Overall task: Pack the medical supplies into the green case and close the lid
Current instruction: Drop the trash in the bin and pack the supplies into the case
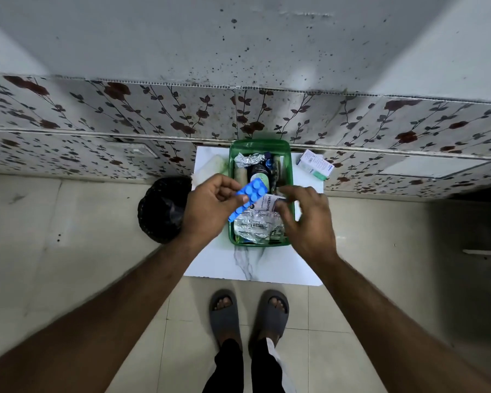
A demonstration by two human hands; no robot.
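The green case (260,145) stands open on a small white marble-patterned table (253,265), its lid leaning back against the wall. Inside lie silver foil blister strips (253,225), a dark bottle (258,173) and a crumpled silver tube (250,159). My left hand (207,211) pinches a blue blister pack of round pills (250,197) over the case's left side. My right hand (306,219) hovers over the case's right side, its fingers on a white packet printed "WASHPR" (270,202). A white and green medicine box (315,162) rests on the table to the right of the case.
A black bin with a bag (162,208) sits on the floor left of the table. A floral-tiled wall (125,117) rises right behind the table. My feet in grey slides (248,310) stand at the table's near edge.
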